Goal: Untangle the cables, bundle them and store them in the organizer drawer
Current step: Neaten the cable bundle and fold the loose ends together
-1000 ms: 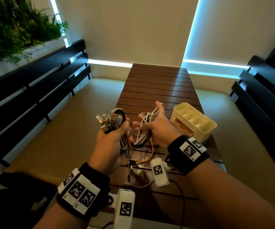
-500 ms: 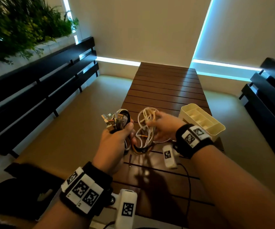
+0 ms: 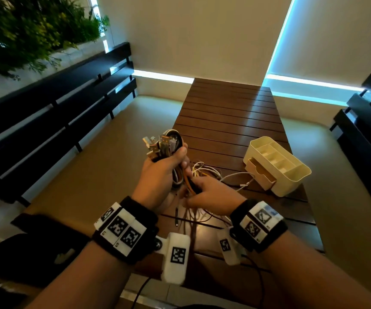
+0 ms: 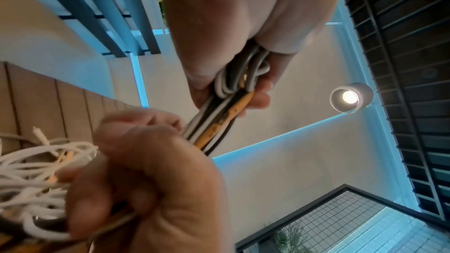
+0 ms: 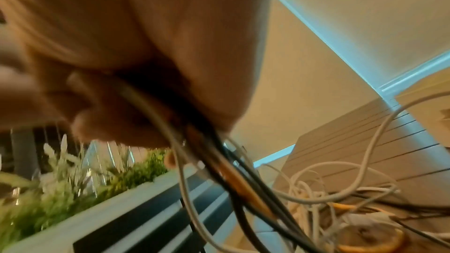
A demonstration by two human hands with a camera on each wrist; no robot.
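My left hand (image 3: 165, 172) grips a bundle of white, black and orange cables (image 3: 169, 146) held upright, with the USB plugs sticking out above the fist. Just below it my right hand (image 3: 211, 195) is closed round the same strands (image 4: 219, 120), which run taut between the two fists. Loose white cable loops (image 3: 204, 171) lie on the wooden table (image 3: 229, 112) beyond my right hand, and one white lead (image 3: 238, 176) trails toward the cream organizer (image 3: 278, 163). Its small drawer (image 3: 260, 173) stands pulled out toward me.
Dark slatted benches (image 3: 53, 103) run along both sides of the table, with plants (image 3: 24, 30) behind the left one. More thin cable ends (image 3: 176, 219) hang over the table's near part. The organizer sits near the table's right edge.
My right hand let the white loops fall to the table and dropped down toward me, closing on the strands under my left fist. The left hand kept its hold.
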